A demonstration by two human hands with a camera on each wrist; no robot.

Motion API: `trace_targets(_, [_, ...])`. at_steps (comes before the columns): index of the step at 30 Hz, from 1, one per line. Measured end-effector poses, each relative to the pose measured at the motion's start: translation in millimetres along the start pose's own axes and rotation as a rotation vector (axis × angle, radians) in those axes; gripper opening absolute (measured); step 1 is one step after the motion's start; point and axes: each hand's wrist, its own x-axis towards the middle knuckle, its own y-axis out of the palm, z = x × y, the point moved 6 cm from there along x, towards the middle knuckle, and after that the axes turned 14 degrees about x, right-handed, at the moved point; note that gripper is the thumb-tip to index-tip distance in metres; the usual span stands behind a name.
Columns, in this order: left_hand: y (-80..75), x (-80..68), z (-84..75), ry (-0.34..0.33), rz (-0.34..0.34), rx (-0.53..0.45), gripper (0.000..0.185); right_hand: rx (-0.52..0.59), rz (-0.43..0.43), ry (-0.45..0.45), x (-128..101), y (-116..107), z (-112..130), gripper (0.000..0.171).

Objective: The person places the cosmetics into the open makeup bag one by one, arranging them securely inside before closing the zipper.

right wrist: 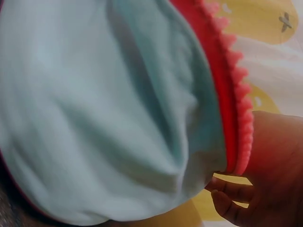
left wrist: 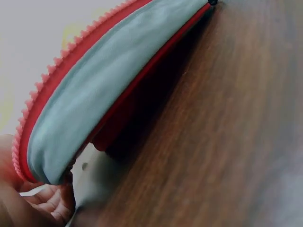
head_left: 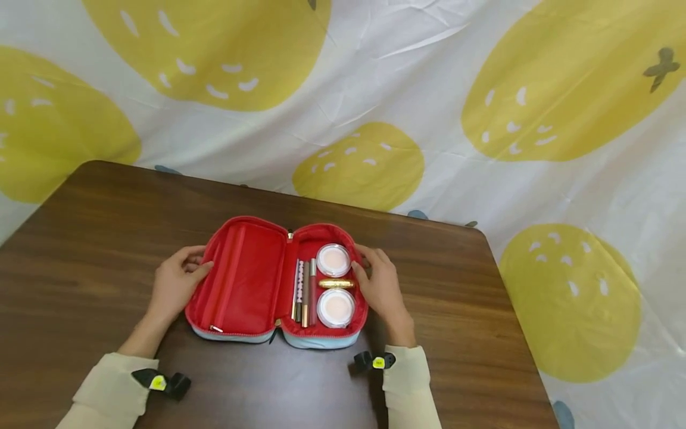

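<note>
An unzipped makeup bag (head_left: 257, 280) lies spread in two halves, red inside and pale blue outside. My left hand (head_left: 174, 283) pinches the outer edge of the left half; in the left wrist view that edge of the pale blue side (left wrist: 94, 90) is raised off the wood. On the opposite edge, my right hand (head_left: 382, 286) holds the right half, thumb inside the rim. That half contains two round clear-lidded compacts (head_left: 335, 308), a gold tube (head_left: 336, 283) between them, and several slim makeup sticks (head_left: 306, 295). The right wrist view shows mostly its creased pale blue outside (right wrist: 94, 118).
The bag is on a dark brown wooden table (head_left: 455, 333), whose rounded far corners show. A white curtain (head_left: 445, 71) with yellow fruit prints hangs behind the far edge. A zipped pocket (head_left: 227, 280) runs along the bag's left half.
</note>
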Motion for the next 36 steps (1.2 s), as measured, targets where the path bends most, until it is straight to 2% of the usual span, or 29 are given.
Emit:
trace_targets(4, [-5.7,1.2,-13.0,0.041,-0.038,0.078,0.028,0.021,-0.023,-0.046,4,-1,1,0.032])
trace_targets(9, [-17.1,4.4,-36.4,0.065,-0.080,0.066,0.027,0.025,-0.037,-0.068,9,-3,0,0.030])
trace_targets(15, [-27.6,4.5,-73.1,0.086,-0.079,-0.022,0.031,0.053,-0.025,-0.038,16,-3,0,0.030])
trace_targets(20, [-22.0,0.0,-93.2,0.096,-0.111,-0.115,0.032,0.065,-0.022,-0.010,18,-1,0,0.028])
trace_targets(24, [-15.1,-5.9,-104.4,0.138,-0.138,-0.204,0.033,0.065,-0.020,-0.005,19,-1,0,0.028])
trace_targets(27, [-8.8,-9.4,-114.7,0.205,-0.112,-0.294,0.036,0.078,-0.010,0.025,22,-2,-1,0.029])
trace_targets(30, [1.1,-11.2,-127.1,0.300,-0.062,-0.332,0.040,0.103,0.005,0.084,24,-2,-2,0.031])
trace_targets(36, [25.1,-14.3,-145.4,0.459,0.032,-0.301,0.043,0.166,0.012,0.187,24,-2,-7,0.035])
